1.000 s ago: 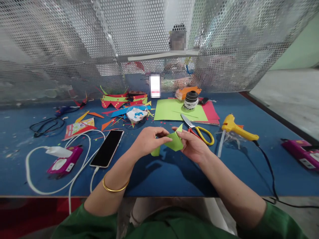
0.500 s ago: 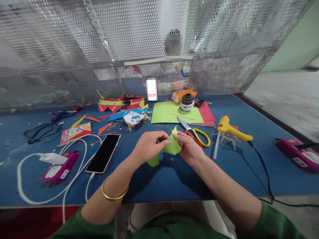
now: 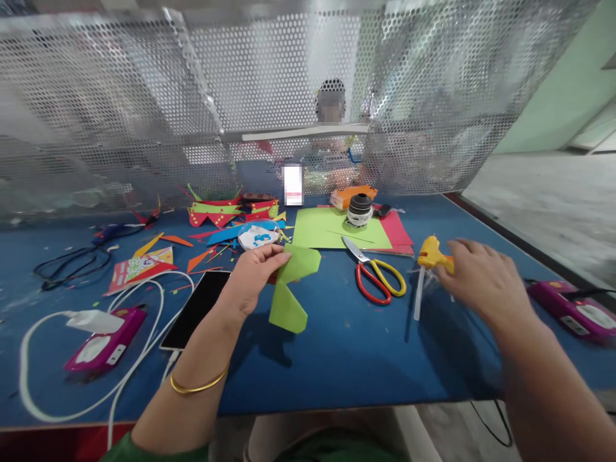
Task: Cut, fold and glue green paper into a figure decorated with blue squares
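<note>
- Right hand [image 3: 486,279] at the yellow glue gun [image 3: 433,255], laid over its handle from the right; thumb on the near side, other fingers toward the far side. Blurred and partly covered by the back of the hand, so impossible to tell whether clamped on the handle or only resting there.
- Just left of that hand's fingertips: the gun's yellow body. Handle running crosswise, left to right, in under the palm.
- Pale glue stick [image 3: 418,298] jutting from the body toward the near edge of the counter [image 3: 346,372], roughly square to the handle, clear of the fingers.
- Much nearer to the gun with the right hand than with the left; left hand [image 3: 255,276] well apart from it.
- Lying between the two hands, touched by neither: scissors [image 3: 366,259], blades pointing away and to the left, tip by the near edge of a large green sheet [image 3: 312,224].
- Left hand with thumb and fingers together, pinched on the green paper piece [image 3: 289,311] near its upper left edge.
- From the left hand, paper reaching right and nearer to the person; long axis running far to near, two flaps spread rightward, notch between. Probably held above the counter, judging by the shadow beneath.
</note>
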{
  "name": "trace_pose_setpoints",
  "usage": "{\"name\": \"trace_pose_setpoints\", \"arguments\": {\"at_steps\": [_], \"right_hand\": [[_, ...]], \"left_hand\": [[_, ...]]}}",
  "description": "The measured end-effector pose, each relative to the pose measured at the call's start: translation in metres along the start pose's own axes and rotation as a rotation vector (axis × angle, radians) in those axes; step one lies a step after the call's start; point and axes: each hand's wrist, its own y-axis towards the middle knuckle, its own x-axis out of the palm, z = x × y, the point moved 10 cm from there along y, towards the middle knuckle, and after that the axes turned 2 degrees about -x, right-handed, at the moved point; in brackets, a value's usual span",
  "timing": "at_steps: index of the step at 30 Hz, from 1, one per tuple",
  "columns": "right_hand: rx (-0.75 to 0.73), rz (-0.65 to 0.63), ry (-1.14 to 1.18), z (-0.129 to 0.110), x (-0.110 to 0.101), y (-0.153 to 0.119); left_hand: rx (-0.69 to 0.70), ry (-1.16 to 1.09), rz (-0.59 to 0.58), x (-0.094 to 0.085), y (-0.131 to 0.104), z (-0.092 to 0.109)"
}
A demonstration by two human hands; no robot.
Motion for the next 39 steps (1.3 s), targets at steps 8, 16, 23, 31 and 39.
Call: {"name": "trace_pose_setpoints", "arguments": {"at_steps": [8,16,23,31,39], "right_hand": [[-0.067,-0.148,-0.062,0.022,0.037,0.023],[-0.127,-0.001,-0.036,0.017,0.028,0.023],[0.287,0.233,0.714,0.049,-0.009,-0.016],[0.123,-0.147,1.739,-0.087,-0.014,-0.04],[-0.306,-0.145,1.757,-0.185,-0.03,-0.02]], "left_hand": [[-0.152,-0.279,0.04,-0.002,0.004,-0.039],[-0.148,-0.279,0.012,0.008,-0.001,-0.042],[-0.119,-0.325,0.05,0.007,-0.001,-0.04],[-0.018,-0.311,0.095,-0.006,0.0,-0.027],[-0.032,-0.235,0.072,-0.001,-0.002,-0.032]]}}
